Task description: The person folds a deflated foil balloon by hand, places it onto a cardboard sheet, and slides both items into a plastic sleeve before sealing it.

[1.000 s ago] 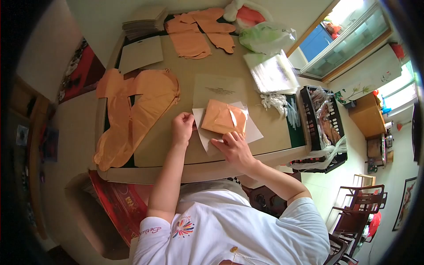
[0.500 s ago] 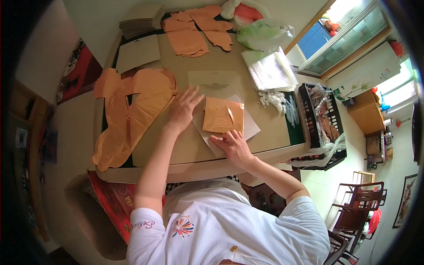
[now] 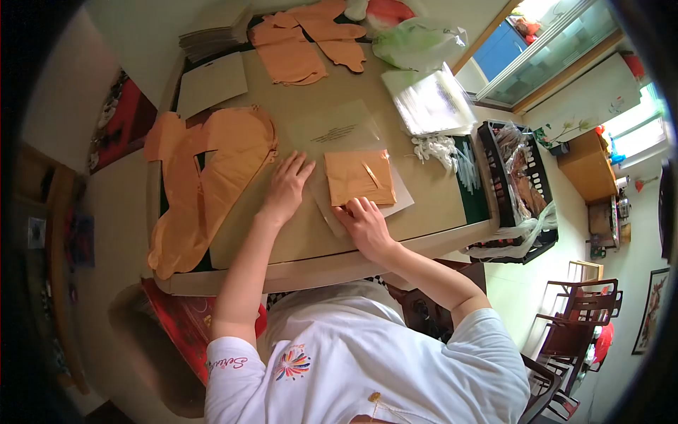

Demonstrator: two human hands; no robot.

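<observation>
A folded orange-tan packet [image 3: 359,178] lies on a white card [image 3: 401,194] and a clear printed plastic bag [image 3: 346,127]. My right hand [image 3: 367,225] rests at the packet's lower edge with its fingers bent together; whether it pinches anything is hidden. Just left of the bag, my left hand [image 3: 288,185] lies on the table with its fingers spread, holding nothing. Farther left is a large flat orange foil shape [image 3: 212,177].
More orange foil shapes [image 3: 289,53] lie at the back beside a grey card [image 3: 212,83]. A stack of clear bags [image 3: 431,102], white string [image 3: 436,150] and thin clear sticks [image 3: 466,169] are at right. A black crate [image 3: 503,184] stands beyond the table's right edge.
The clear bag under the packet has turned and its upper part now slants. My right hand has shifted slightly left along the packet's lower edge. The whole view has moved a little.
</observation>
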